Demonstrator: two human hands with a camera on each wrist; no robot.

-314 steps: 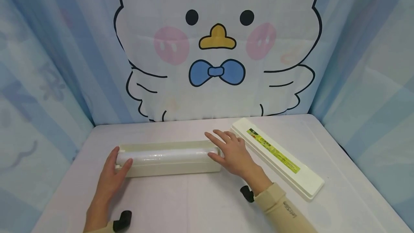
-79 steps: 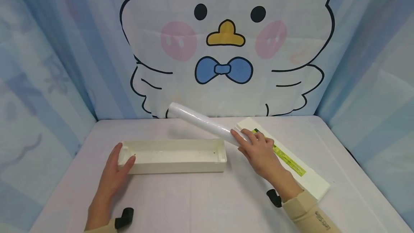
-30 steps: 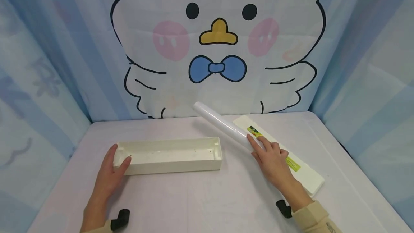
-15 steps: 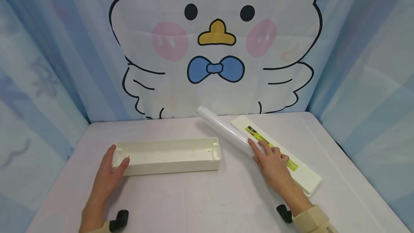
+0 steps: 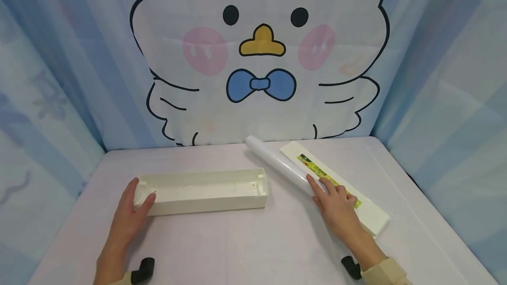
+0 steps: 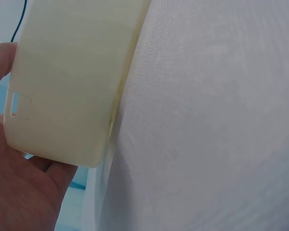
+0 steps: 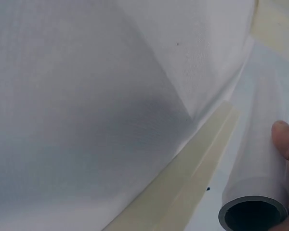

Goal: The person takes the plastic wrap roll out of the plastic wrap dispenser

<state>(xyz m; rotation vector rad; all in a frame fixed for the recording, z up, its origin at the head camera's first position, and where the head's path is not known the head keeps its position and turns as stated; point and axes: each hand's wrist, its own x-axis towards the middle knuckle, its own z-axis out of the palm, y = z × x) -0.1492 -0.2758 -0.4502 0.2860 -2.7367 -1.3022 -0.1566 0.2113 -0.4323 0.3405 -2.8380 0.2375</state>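
Note:
A roll of clear plastic wrap [image 5: 277, 162] slants across the right half of the table, held near its close end by my right hand [image 5: 336, 206]. In the right wrist view the wrap roll [image 7: 257, 159] shows its hollow dark core, with a thumb [image 7: 286, 139] against its side. My left hand [image 5: 128, 214] grips the left end of a long cream plastic box [image 5: 210, 204], thumb on the front wall and fingers behind. Seen by the left wrist camera, the box [image 6: 67, 86] lies against the palm. Whether the roll touches the table I cannot tell.
A long white lid [image 5: 370, 214] with a yellow-green label lies diagonally just right of the roll, partly covered by my right hand. A printed curtain [image 5: 257, 118] closes off the table's back edge. Black wrist cameras [image 5: 142, 271] sit by both sleeves.
Earlier the roll lay in the box; my right hand has lifted it out and carried it right. In the last second its far end has sunk lower. My left hand stays on the box.

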